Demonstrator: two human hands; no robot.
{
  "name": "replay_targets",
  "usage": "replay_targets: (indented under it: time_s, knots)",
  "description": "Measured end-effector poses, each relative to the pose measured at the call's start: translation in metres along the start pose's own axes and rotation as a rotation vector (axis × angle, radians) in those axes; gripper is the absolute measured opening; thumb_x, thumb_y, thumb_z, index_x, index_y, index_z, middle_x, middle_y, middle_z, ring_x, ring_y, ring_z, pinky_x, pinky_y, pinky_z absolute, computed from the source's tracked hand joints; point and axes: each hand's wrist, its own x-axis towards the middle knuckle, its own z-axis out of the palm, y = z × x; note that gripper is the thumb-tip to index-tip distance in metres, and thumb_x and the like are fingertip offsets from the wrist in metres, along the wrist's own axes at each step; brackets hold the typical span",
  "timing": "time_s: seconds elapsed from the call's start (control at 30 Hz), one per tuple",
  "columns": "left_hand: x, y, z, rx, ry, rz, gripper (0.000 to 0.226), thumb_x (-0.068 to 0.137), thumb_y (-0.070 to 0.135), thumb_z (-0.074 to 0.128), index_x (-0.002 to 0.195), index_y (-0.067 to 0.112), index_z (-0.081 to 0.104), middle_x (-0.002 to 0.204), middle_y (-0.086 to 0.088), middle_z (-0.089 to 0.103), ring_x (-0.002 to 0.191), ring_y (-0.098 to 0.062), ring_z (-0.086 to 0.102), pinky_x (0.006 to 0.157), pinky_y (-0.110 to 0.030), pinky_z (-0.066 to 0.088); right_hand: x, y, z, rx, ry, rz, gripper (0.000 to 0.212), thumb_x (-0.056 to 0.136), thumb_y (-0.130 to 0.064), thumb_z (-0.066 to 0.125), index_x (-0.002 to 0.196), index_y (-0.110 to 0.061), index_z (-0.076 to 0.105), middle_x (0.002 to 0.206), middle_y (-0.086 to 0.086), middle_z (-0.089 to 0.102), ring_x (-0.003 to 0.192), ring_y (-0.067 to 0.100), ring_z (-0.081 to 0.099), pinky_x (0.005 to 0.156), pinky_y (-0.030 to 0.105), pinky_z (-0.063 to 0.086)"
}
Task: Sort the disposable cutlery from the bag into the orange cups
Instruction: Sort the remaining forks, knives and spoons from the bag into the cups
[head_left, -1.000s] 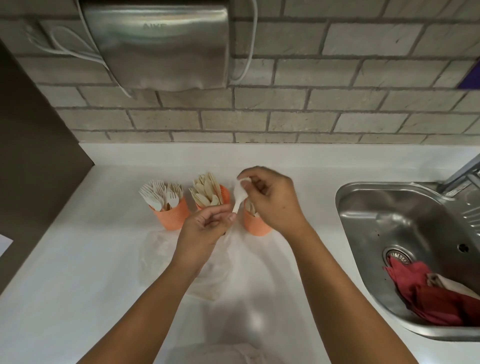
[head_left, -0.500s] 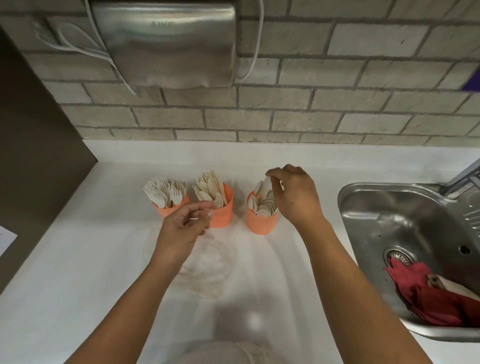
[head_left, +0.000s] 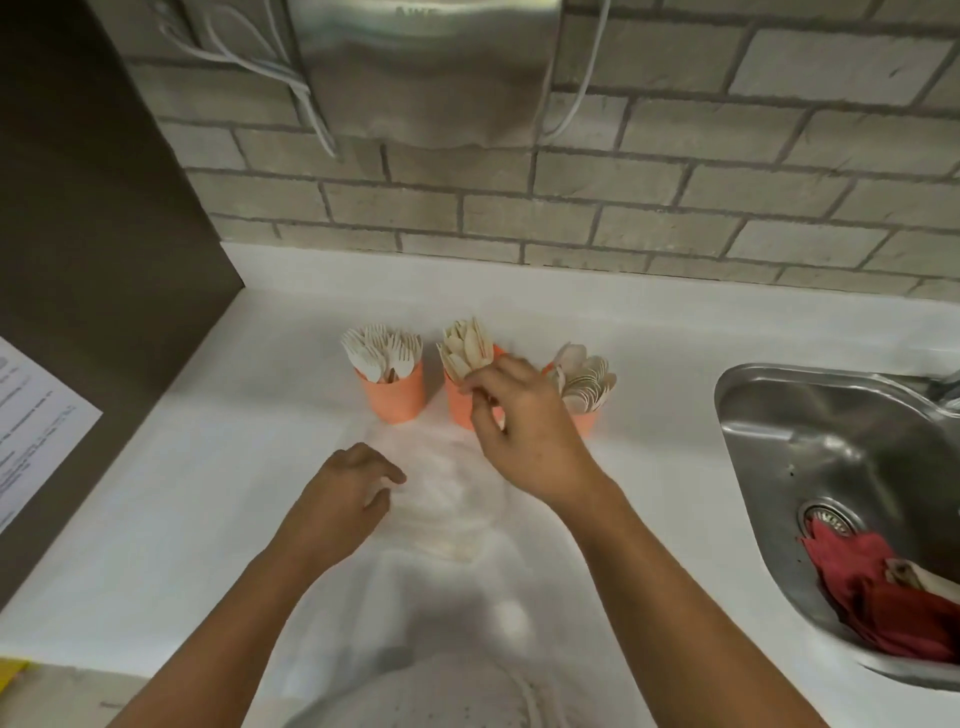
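Three orange cups stand in a row on the white counter. The left cup (head_left: 396, 399) holds forks, the middle cup (head_left: 458, 410) holds knives, and the right cup (head_left: 586, 422) holds spoons. In front of them lies a clear plastic bag (head_left: 447, 499) with a few pale pieces of cutlery inside. My right hand (head_left: 524, 436) hovers in front of the middle cup, its fingers apart and its fingertips at the knives; nothing shows in it. My left hand (head_left: 343, 501) rests on the bag's left side with curled fingers pinching the plastic.
A steel sink (head_left: 769, 415) is set into the counter at the right, with a red cloth (head_left: 893, 608) in it. A metal hand dryer (head_left: 426, 73) hangs on the brick wall above the cups. A brown panel with a paper sheet (head_left: 31, 431) stands at the left.
My right hand let go of a spoon at the right cup and moved left to the middle cup. My left hand dropped from the cups down onto the bag.
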Motion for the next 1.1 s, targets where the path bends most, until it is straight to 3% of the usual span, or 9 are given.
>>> replay_targets:
  time_s: [0.1,0.2,0.33,0.4,0.6,0.67,0.77,0.93,1.1]
  knots:
    - [-0.011,-0.006,0.004,0.089,-0.11,0.031,0.031,0.081,0.042,0.07,0.11,0.033,0.074,0.108,0.016,0.061,0.095,-0.013,0.052,0.087,-0.029,0.051,-0.024,-0.013,0.041,-0.018,-0.502,0.122,0.03,0.094,-0.025,0.06,0.121,-0.015,0.064,0.109,0.003,0.063,0.1,0.02,0.056,0.087,0.04,0.051]
    - [-0.019,-0.017,0.01,0.237,-0.156,0.099,0.052,0.072,0.061,0.062,0.115,0.035,0.073,0.104,0.014,0.066,0.091,-0.018,0.053,0.077,-0.033,0.05,-0.047,-0.011,0.069,-0.37,-0.809,0.112,0.036,0.093,-0.034,0.059,0.125,-0.018,0.058,0.118,0.005,0.058,0.111,0.029,0.051,0.092,0.045,0.045]
    - [-0.028,-0.024,0.012,0.285,-0.065,0.175,0.02,0.075,0.038,0.078,0.094,0.035,0.077,0.089,0.014,0.065,0.081,-0.018,0.057,0.066,-0.029,0.04,-0.067,-0.011,0.08,-0.502,-0.745,0.012,0.023,0.092,-0.019,0.053,0.111,-0.017,0.067,0.103,0.003,0.058,0.102,0.03,0.052,0.087,0.043,0.041]
    - [-0.033,-0.026,0.011,0.244,-0.022,0.223,0.012,0.077,0.04,0.075,0.087,0.035,0.077,0.089,0.017,0.063,0.08,-0.015,0.054,0.066,-0.029,0.045,-0.071,-0.013,0.076,-0.459,-0.708,-0.026,0.024,0.091,-0.022,0.051,0.106,-0.017,0.069,0.098,0.001,0.059,0.098,0.027,0.052,0.085,0.041,0.042]
    - [-0.047,-0.027,0.003,0.143,-0.146,0.157,0.049,0.088,0.075,0.049,0.086,0.036,0.079,0.092,0.023,0.065,0.086,-0.006,0.049,0.079,-0.027,0.046,-0.087,-0.032,0.076,-0.289,-0.686,0.048,0.047,0.1,-0.039,0.037,0.074,-0.011,0.064,0.074,0.004,0.057,0.07,0.024,0.053,0.065,0.038,0.046]
    - [-0.05,-0.026,0.003,0.162,-0.165,0.134,0.058,0.094,0.072,0.038,0.08,0.033,0.079,0.085,0.019,0.066,0.081,-0.008,0.05,0.076,-0.029,0.047,-0.09,-0.032,0.081,-0.306,-0.689,0.118,0.046,0.106,-0.035,0.034,0.081,-0.009,0.063,0.08,0.007,0.058,0.071,0.026,0.056,0.064,0.038,0.046]
    - [-0.051,-0.028,0.006,0.292,-0.239,0.135,0.063,0.098,0.064,0.026,0.081,0.028,0.075,0.083,0.011,0.066,0.081,-0.012,0.052,0.075,-0.032,0.047,-0.09,-0.036,0.09,-0.367,-0.702,0.233,0.021,0.101,-0.026,0.049,0.112,-0.009,0.057,0.109,0.01,0.055,0.085,0.035,0.064,0.064,0.036,0.042]
    - [-0.049,-0.03,0.009,0.316,-0.246,0.122,0.022,0.098,0.044,0.056,0.1,0.034,0.075,0.095,0.012,0.066,0.09,-0.01,0.051,0.077,-0.026,0.044,-0.092,-0.041,0.111,-0.438,-0.735,0.4,0.044,0.087,-0.031,0.066,0.121,-0.012,0.047,0.126,0.009,0.04,0.079,0.03,0.055,0.06,0.035,0.04]
    - [-0.047,-0.036,0.011,0.266,-0.209,0.129,0.022,0.093,0.04,0.068,0.113,0.038,0.077,0.111,0.015,0.07,0.098,-0.013,0.057,0.078,-0.026,0.042,-0.085,-0.046,0.121,-0.529,-0.723,0.374,0.043,0.084,-0.028,0.066,0.12,-0.012,0.05,0.116,0.007,0.049,0.103,0.028,0.051,0.067,0.036,0.039]
